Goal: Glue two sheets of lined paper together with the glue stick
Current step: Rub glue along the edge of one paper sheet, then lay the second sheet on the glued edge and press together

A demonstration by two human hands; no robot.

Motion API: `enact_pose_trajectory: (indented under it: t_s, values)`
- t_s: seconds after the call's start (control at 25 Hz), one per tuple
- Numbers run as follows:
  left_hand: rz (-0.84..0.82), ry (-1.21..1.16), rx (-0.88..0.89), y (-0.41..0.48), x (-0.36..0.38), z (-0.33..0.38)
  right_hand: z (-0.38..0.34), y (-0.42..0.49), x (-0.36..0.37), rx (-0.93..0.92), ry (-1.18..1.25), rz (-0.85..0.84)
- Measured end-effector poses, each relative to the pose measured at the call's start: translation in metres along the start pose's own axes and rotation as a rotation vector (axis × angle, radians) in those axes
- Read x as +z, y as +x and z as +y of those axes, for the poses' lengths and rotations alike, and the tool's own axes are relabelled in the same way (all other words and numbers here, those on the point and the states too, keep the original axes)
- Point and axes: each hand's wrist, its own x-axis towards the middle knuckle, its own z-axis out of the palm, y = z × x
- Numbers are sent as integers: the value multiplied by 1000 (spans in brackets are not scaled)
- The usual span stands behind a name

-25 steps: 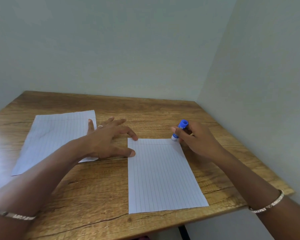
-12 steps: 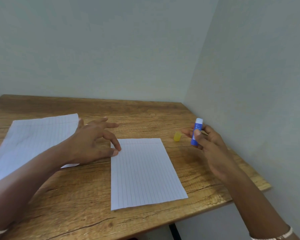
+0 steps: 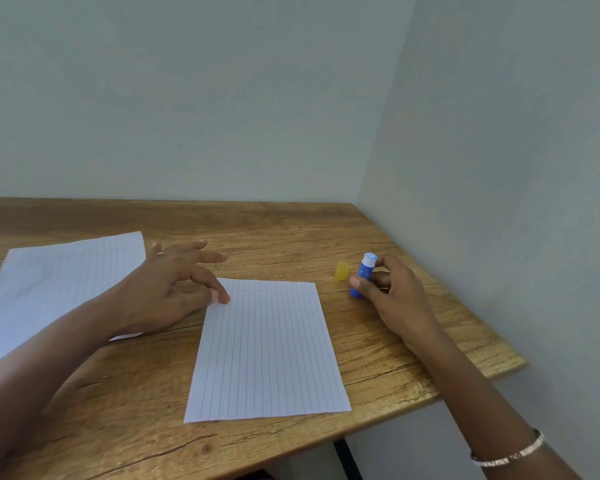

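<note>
One lined sheet (image 3: 267,351) lies flat in the middle of the wooden table (image 3: 291,230). A second lined sheet (image 3: 59,282) lies to the left, partly under my left forearm. My left hand (image 3: 167,289) rests with spread fingers, thumb tip on the middle sheet's top left corner. My right hand (image 3: 392,292) holds the blue glue stick (image 3: 361,275) upright, to the right of the middle sheet, its white tip uppermost. The yellow cap (image 3: 341,271) stands on the table just left of the stick.
The table sits in a corner, with pale walls behind and on the right. Its front edge and right corner (image 3: 499,362) are close to my right forearm. A bangle (image 3: 510,452) is on my right wrist.
My right hand lifted the glue stick off the middle sheet's top right corner, moved it right and turned it tip up. The yellow cap came into view. My left hand stayed.
</note>
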Motion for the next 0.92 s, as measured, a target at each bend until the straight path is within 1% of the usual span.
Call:
enact_pose_trajectory:
  t_s: [0.12,0.24,0.28,0.32,0.36,0.4,0.44,0.48,0.52,0.56,0.64,0.68,0.72,0.8,0.88,0.92]
  values:
    - [17,-10,6,-2,2,-2,1,0,1,13,-5,-20]
    - [171,-35,36,-3,-4,3,-3,-3,-3,62,32,-39]
    - [238,-19,22,-3,-8,3,-6,-8,-6,86,61,9]
    - [312,33,-18,-5,-14,2,-11,-15,-7,88,65,113]
    - [392,123,-68,-5,-21,-2,-18,-25,-8,46,45,254]
    - [464,224,-141,-6,-28,-8,-25,-35,-8,-49,24,378]
    - [536,305,-226,-7,-36,-16,-35,-47,-5,-173,1,428]
    - [581,357,-336,-9,-44,-25,-46,-58,1,-293,-44,375]
    - [598,387,-461,-12,-51,-35,-57,-68,10,-386,-105,234]
    - [576,398,-594,-15,-58,-44,-66,-76,19,-432,-172,46]
    - [455,394,-851,-24,-70,-62,-80,-87,35,-419,-265,-294]
    - [407,363,-951,-28,-73,-72,-82,-89,40,-414,-305,-405]
    - [392,322,-1010,-34,-77,-81,-84,-89,44,-418,-336,-485]
    - [446,210,-1010,-39,-83,-95,-84,-86,49,-423,-349,-566]
    - [551,86,-917,-41,-88,-104,-85,-79,53,-443,-334,-577]
    - [567,63,-898,-42,-89,-105,-85,-74,54,-461,-333,-584]
